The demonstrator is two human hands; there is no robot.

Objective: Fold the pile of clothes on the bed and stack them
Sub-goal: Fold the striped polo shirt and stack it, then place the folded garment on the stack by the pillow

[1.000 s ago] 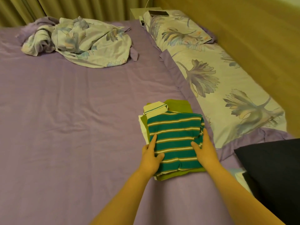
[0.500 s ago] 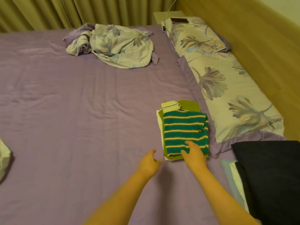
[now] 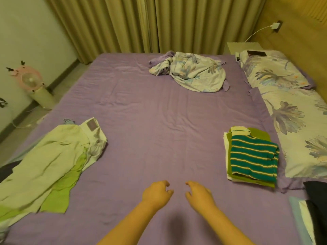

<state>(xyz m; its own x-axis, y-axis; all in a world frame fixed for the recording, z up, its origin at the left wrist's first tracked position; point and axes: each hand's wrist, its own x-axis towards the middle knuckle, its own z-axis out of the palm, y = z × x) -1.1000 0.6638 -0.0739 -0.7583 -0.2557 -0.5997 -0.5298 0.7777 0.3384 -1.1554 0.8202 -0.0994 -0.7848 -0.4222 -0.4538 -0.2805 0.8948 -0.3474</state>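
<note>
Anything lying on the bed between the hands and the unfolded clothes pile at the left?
Nothing visible. Bare purple bedsheet lies between the left hand, the right hand and the unfolded pile of cream and lime-green clothes. The folded stack topped by a teal striped shirt sits off to the right.

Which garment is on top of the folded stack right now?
The teal striped shirt. It lies folded on top of the plain green and white pieces, whose edges stick out beneath it; it is the only striped one.
</note>
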